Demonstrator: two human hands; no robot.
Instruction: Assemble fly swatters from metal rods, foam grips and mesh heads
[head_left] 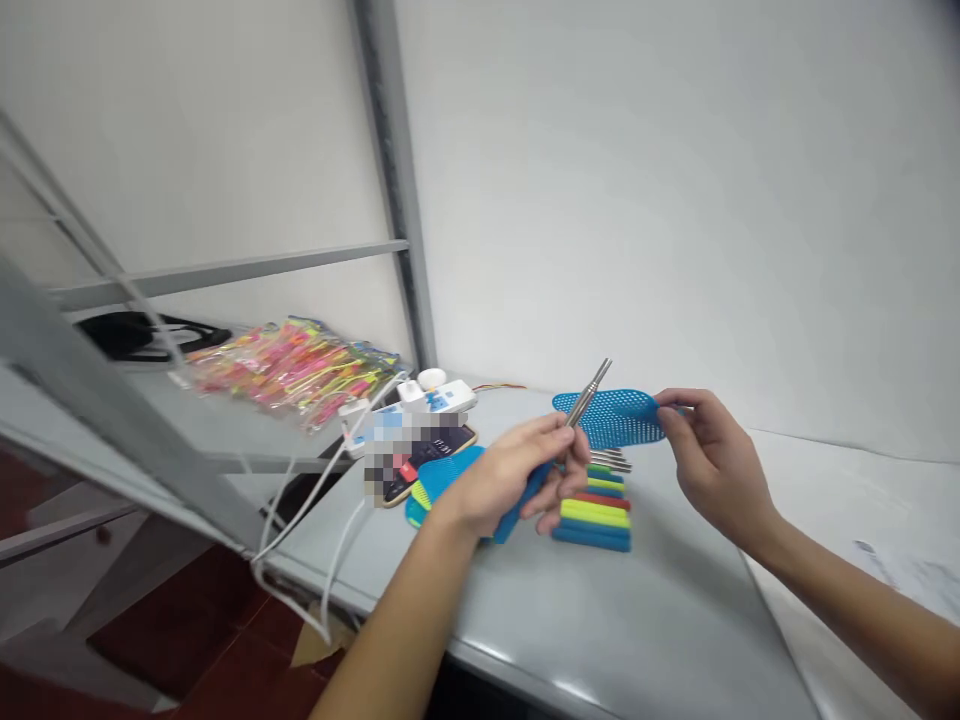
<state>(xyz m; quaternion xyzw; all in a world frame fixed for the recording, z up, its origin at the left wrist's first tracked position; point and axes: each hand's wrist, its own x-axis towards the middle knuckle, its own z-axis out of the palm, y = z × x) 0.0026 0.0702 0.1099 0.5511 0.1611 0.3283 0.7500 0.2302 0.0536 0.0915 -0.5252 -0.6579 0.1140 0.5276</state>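
Shut around slim metal telescopic rods [589,395], my left hand [517,468] has their tips pointing up and away from me. Blue material also shows beneath its palm, its shape mostly hidden. My right hand [712,460] pinches one end of a blue perforated fly swatter head [619,420], held flat behind the rods. Under and behind my left hand lie more swatter heads [450,472], blue and yellow-green. Several coloured tube handles [594,518] in blue, yellow and red lie in a row on the table. More metal rods [615,460] lie just beyond them.
A phone [451,440] and a white power strip [454,396] with plugs sit at the table's left. White cables [330,470] hang over its edge. Clear bags of colourful items [292,370] rest on the grey metal shelf [225,278]. A white wall [675,200] stands behind.
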